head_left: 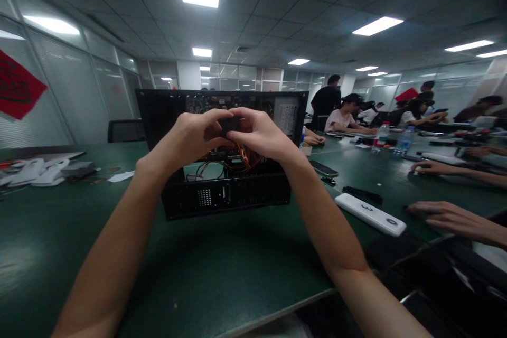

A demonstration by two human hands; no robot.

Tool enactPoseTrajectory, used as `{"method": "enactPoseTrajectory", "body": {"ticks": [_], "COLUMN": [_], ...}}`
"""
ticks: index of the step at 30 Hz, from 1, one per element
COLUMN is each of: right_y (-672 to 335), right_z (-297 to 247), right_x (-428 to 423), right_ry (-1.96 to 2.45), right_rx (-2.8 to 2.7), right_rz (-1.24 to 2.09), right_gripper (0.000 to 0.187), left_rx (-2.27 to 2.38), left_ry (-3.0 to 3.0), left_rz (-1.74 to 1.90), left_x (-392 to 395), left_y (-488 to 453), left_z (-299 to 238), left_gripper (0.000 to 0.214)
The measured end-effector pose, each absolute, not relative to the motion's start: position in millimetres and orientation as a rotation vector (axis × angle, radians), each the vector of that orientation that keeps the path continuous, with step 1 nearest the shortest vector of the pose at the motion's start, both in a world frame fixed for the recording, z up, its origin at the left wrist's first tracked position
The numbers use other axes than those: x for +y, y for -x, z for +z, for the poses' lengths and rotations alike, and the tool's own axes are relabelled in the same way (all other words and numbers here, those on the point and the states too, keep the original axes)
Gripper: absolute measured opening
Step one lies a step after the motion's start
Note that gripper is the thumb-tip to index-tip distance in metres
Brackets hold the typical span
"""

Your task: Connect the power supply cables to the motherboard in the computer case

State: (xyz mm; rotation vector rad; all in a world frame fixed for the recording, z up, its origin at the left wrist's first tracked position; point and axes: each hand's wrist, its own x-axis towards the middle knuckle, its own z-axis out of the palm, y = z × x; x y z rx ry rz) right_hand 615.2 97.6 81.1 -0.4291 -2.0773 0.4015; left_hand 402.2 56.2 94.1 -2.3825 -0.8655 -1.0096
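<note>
Your left hand [192, 131] and right hand [261, 131]: fingers closed on one small dark part [227, 125], held between them. Black computer case [253, 190], open: on the green table [222, 274], directly beyond your hands; coloured cables [244, 158] inside, below the part.

The one legible marking is a single dark character, apparently a numeral 3 [366, 207] turned on its side, on the upper face of the long white device [376, 215] lying on the table, with a dark ring-shaped mark [391, 221] near that device's closer end. The red diamond-shaped sign [19, 84] at the left wall bears dark brush-style characters, cut by the picture's edge and not legible. Pale label [285, 111] inside the black computer case [253, 193] carries small print, and a bottle [381, 135] bears a red-and-white label, both too blurred to read.
</note>
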Motion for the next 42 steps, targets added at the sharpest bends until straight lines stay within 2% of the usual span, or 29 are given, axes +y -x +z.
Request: {"method": "enactPoseTrajectory", "body": {"ticks": [3, 10, 13, 20, 28, 35, 42], "right_y": [-616.3, -618.5, -617.1, -615.3, -621.5, -621.7, -614.4], "right_z": [80.6, 81.2, 80.4, 82.2, 80.4, 73.8, 68.1], "right_x": [102.3, 108.2, 110.3, 103.0, 107.4, 109.1, 110.7], "right_ry": [0.426, 0.351, 0.337, 0.347, 0.330, 0.521, 0.831], "right_rx": [-2.061, -1.951, -1.936, -1.934, -2.077, -2.143, -2.052], "right_rz": [0.362, 0.433, 0.449, 0.313, 0.304, -0.226, -0.635], "right_gripper": [0.054, 0.074, 0.071, 0.039, 0.061, 0.066, 0.048], "left_rx": [-0.819, -0.733, -0.695, -0.703, -0.634, -0.634, -0.741], "left_ry": [2.289, 2.110, 2.032, 1.929, 1.909, 1.933, 1.962], "left_rz": [-1.019, -1.104, -1.151, -1.237, -1.268, -1.302, -1.217], "left_x": [60.4, 71.1, 75.4, 83.5, 96.0, 103.9, 114.4], "left_y": [-405.4, -416.2, -419.8, -421.4, -411.7, -408.6, -410.4], "left_z": [90.2, 79.2, 75.7, 67.7, 64.2, 60.8, 55.7], "left_gripper": [0.042, 0.034, 0.030, 0.029, 0.030, 0.031, 0.030]}}
